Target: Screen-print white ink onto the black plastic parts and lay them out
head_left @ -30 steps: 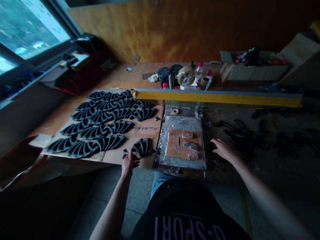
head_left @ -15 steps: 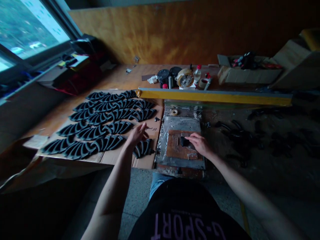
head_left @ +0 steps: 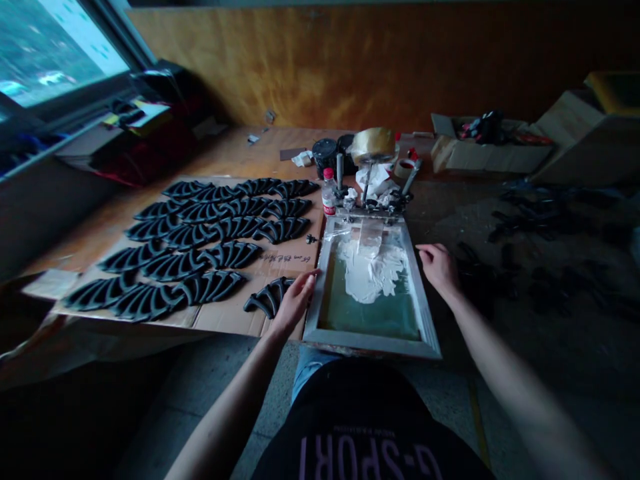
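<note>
A screen-printing frame [head_left: 427,327] with a pale rim lies lowered in front of me, white ink [head_left: 367,277] spread over its green mesh. Across the upper part of the ink rests a clear squeegee blade [head_left: 370,235]. My left hand [head_left: 296,298] is at the frame's left rail, fingers stretched and open; whether they touch it I cannot tell. Beside the right rail is my right hand [head_left: 440,268], index finger extended, the others loosely bent, holding nothing visible. Just left of my left hand lie a few curved black handle-like parts [head_left: 267,298]. Whatever is under the frame is hidden.
Rows of curved black parts [head_left: 200,247] cover cardboard at left; more dark parts [head_left: 550,280] lie at right. Behind the frame stand its hinge clamp [head_left: 370,213], a red-capped bottle [head_left: 329,193], a tape roll [head_left: 373,145] and black tubs [head_left: 325,155]. An open carton [head_left: 490,152] stands farther back.
The raised frame has swung down over the board and the black part on it. My right hand has left that part and moved right; my left hand has moved right and down.
</note>
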### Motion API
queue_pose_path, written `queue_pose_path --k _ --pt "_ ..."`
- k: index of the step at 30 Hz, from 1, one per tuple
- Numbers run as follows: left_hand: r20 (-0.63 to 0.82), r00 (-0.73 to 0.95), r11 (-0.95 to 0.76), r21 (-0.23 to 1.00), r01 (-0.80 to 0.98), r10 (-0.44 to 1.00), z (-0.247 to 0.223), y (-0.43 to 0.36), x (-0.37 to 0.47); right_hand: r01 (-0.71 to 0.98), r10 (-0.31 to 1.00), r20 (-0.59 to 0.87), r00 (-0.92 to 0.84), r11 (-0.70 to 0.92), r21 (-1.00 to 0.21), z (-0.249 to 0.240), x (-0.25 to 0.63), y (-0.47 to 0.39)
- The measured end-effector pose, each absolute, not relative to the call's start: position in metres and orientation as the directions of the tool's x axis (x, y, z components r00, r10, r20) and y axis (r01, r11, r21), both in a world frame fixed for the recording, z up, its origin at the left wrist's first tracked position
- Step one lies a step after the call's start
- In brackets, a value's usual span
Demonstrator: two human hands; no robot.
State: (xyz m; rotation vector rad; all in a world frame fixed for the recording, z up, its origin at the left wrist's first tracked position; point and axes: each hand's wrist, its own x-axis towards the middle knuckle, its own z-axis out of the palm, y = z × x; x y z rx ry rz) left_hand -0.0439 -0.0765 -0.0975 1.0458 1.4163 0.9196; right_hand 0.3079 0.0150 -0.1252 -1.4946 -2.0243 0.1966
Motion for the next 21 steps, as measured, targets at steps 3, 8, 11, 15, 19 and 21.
queue_pose_path --k 3,8,11,15,19,21 --pt "-0.352 -0.061 0.357 0.925 0.129 0.934 -0.141 -0.081 -0.04 0.818 0.878 0.444 -0.18 0.385 -0.428 -0.11 0.277 0.036" --pt "-0.353 -0.053 0.356 0.918 0.173 0.934 -0.168 -0.076 -0.04 0.82 0.87 0.322 -0.373 0.471 -0.323 -0.103 0.221 0.049" --pt "-0.363 -0.022 0.362 0.919 0.157 0.931 -0.165 -0.075 -0.042 0.836 0.887 0.267 -0.378 0.45 -0.313 -0.108 0.217 0.049" --pt "-0.403 -0.012 0.402 0.91 0.098 0.915 -0.142 -0.076 -0.042 0.839 0.886 0.287 -0.364 0.446 -0.311 -0.1 0.216 0.049" --pt "-0.372 -0.03 0.373 0.921 0.114 0.928 -0.097 -0.073 -0.042 0.837 0.864 0.411 -0.289 0.437 -0.329 -0.074 0.239 0.061" --pt "-0.294 -0.077 0.303 0.939 0.165 0.953 -0.072 -0.067 -0.041 0.883 0.861 0.486 -0.15 0.338 -0.326 -0.066 0.27 0.066"
